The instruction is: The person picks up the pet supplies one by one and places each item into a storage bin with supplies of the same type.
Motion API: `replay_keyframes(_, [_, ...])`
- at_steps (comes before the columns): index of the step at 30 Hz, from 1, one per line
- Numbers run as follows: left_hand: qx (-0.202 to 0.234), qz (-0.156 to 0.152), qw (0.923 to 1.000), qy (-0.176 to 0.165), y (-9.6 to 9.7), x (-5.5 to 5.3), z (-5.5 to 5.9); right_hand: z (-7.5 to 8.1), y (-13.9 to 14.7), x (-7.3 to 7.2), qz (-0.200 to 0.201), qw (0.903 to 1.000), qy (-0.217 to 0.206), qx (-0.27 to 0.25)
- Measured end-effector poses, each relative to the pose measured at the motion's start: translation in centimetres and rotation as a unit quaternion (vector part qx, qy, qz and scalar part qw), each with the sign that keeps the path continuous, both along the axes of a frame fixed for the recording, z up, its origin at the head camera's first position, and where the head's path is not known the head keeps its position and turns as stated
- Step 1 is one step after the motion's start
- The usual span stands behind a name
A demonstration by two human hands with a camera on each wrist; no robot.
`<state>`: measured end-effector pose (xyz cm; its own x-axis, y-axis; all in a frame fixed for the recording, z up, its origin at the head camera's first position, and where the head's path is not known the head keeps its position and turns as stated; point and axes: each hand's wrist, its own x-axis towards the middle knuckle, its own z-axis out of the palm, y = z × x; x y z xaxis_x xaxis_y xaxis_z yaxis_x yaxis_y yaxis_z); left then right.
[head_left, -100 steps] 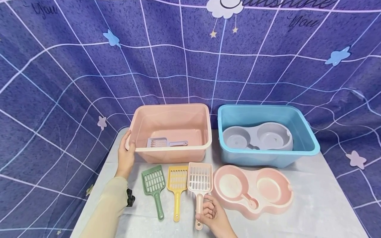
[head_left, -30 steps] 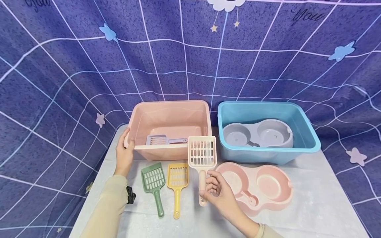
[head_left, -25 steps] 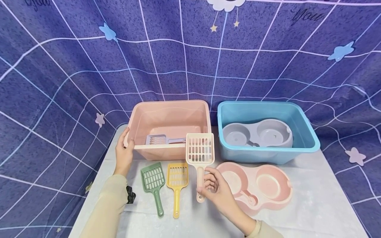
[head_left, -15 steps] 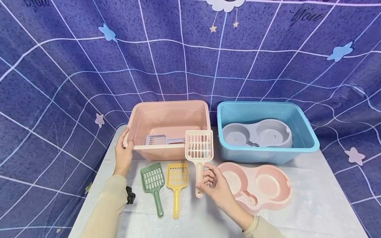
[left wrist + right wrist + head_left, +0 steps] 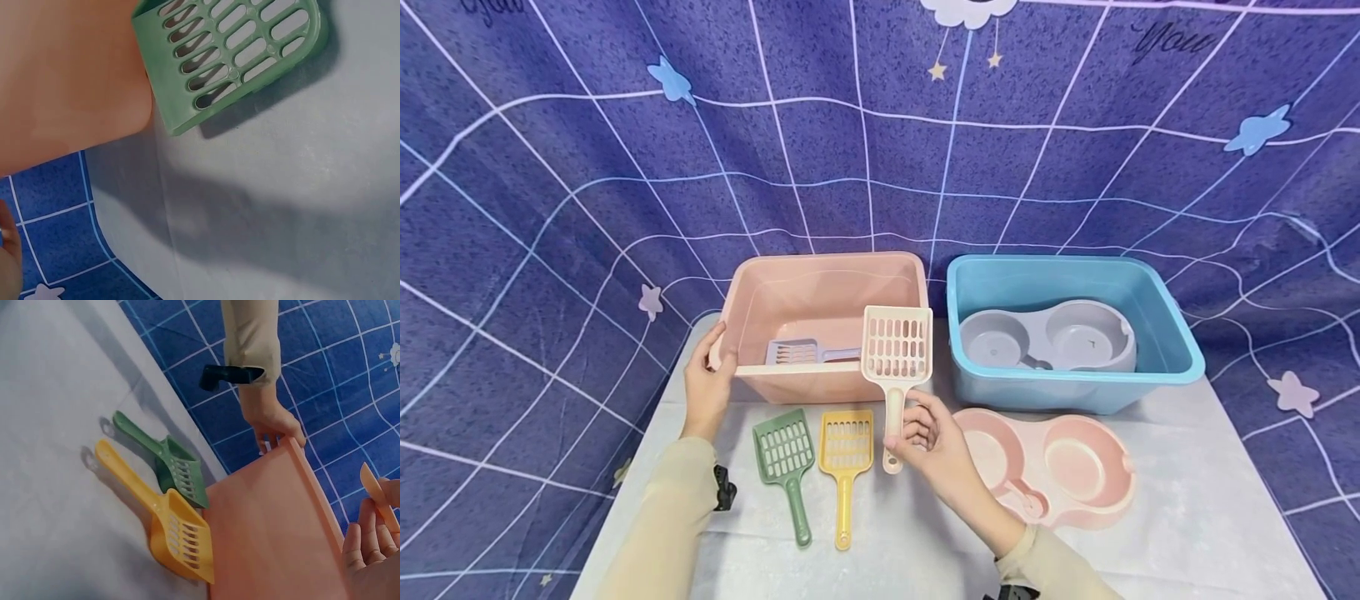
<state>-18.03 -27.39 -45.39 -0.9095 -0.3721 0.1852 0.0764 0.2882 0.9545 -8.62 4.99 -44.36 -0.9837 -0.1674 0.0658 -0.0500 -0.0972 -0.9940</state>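
Observation:
My right hand point(image 5: 934, 437) pinches the handle of a pale pink litter scoop point(image 5: 897, 343). The slotted head is raised in front of the right end of a pink litter box point(image 5: 827, 387), overlapping its front rim. At the box's left front corner, my left hand point(image 5: 706, 387) grips the rim; the right wrist view shows the left hand point(image 5: 275, 422) there too. Inside the box lies a lavender scoop point(image 5: 793, 352), its handle end hidden behind the pale pink one. A green scoop point(image 5: 785, 450) and a yellow scoop point(image 5: 846, 454) lie side by side before the box.
To the right stands a blue litter box point(image 5: 1060, 393) with a grey double bowl point(image 5: 1037, 337) in it. A pink double bowl point(image 5: 1075, 475) sits in front, partly behind my right arm. A purple patterned curtain point(image 5: 880, 150) hangs behind the table point(image 5: 1195, 517).
My right hand has lifted the pale pink scoop off the table and carried it up, away from me and slightly left. My left hand has stayed at the pink box's corner.

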Motion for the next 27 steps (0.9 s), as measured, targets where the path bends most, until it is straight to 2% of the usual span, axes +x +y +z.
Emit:
replay_keyframes(3, [0.003, 0.0, 1.0, -0.004, -0.3, -0.3, -0.4, 0.3, -0.4, -0.4, 0.002, 1.0, 0.0, -0.006])
replay_keyframes(6, [0.002, 0.002, 0.9999, -0.01, -0.9, -0.7, -1.3, 0.4, -0.7, -0.7, 0.005, 0.9999, -0.001, -0.009])
replay_keyframes(11, [-0.048, 0.008, 0.9987, -0.015, -1.8, -1.2, -2.6, 0.7, -1.1, -1.3, 0.014, 0.9995, -0.014, -0.024])
replay_keyframes(14, [-0.074, 0.008, 0.997, -0.017, -2.0, -1.2, -2.7, 0.8, -1.4, -1.8, 0.013, 0.9995, -0.015, -0.024])
replay_keyframes(18, [-0.085, 0.004, 0.9962, -0.016, -2.1, -1.2, -2.7, 1.0, -1.6, -2.6, 0.006, 0.9999, 0.007, -0.009])
replay_keyframes(27, [-0.118, -0.008, 0.9928, 0.019, -2.3, -1.1, -2.9, 1.3, -1.9, -3.9, 0.007, 0.9998, 0.018, -0.001])
